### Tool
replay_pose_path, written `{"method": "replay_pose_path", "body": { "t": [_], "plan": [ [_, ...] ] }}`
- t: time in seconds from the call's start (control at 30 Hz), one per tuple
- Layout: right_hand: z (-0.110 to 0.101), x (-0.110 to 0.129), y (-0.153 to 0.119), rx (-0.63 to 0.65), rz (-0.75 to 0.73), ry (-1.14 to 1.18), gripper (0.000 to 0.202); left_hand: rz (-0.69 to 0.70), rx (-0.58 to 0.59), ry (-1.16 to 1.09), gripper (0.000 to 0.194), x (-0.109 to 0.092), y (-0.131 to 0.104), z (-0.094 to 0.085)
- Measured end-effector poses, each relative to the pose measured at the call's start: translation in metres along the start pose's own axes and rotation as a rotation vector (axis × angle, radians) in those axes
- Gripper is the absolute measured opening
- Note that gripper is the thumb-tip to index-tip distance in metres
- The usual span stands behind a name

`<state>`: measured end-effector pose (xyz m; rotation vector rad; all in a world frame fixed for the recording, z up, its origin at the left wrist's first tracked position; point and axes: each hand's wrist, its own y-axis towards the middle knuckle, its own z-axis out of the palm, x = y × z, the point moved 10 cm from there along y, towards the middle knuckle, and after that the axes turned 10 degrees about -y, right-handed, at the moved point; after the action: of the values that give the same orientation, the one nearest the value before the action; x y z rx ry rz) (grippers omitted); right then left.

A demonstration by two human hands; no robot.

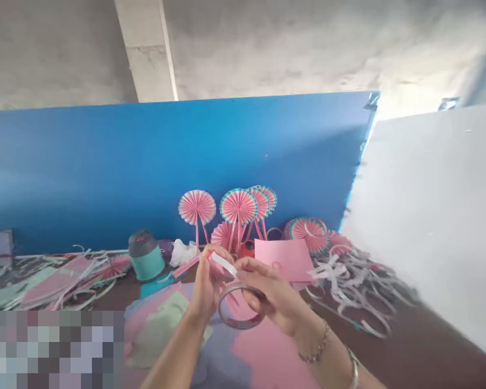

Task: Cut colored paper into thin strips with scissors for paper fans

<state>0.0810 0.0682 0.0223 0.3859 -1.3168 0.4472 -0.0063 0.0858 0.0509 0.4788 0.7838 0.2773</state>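
Note:
My left hand (pixel 208 286) is closed on a folded pink paper piece, partly hidden by its fingers. A short white strip of tape (pixel 223 265) spans from that piece to the fingertips of my right hand (pixel 273 292). My right hand is closed on the tape strip, and a tape roll (pixel 243 324) hangs beneath its fingers. Below both hands lie pink sheets (pixel 271 356) and a pale green sheet (pixel 157 337).
Pink pleated paper fans (pixel 238 206) stand against a blue partition (pixel 105 173). A teal and grey container (pixel 146 259) sits left of them. White strips (pixel 348 286) pile up at the right, near a white panel (pixel 433 227). More paper strips (pixel 76 278) lie left.

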Motion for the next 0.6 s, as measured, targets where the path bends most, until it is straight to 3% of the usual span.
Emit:
{"method": "replay_pose_path", "body": {
  "t": [0.47,0.6],
  "plan": [
    [-0.0025,-0.0002,-0.0021,-0.028,0.036,-0.065,0.023,0.021,0.039,0.068,0.015,-0.0014,0.0007,0.0090],
    [-0.0043,0.0012,-0.0023,-0.034,0.035,-0.090,0.023,0.030,0.013,0.128,0.019,-0.0026,0.0004,0.0089]
  ]
}}
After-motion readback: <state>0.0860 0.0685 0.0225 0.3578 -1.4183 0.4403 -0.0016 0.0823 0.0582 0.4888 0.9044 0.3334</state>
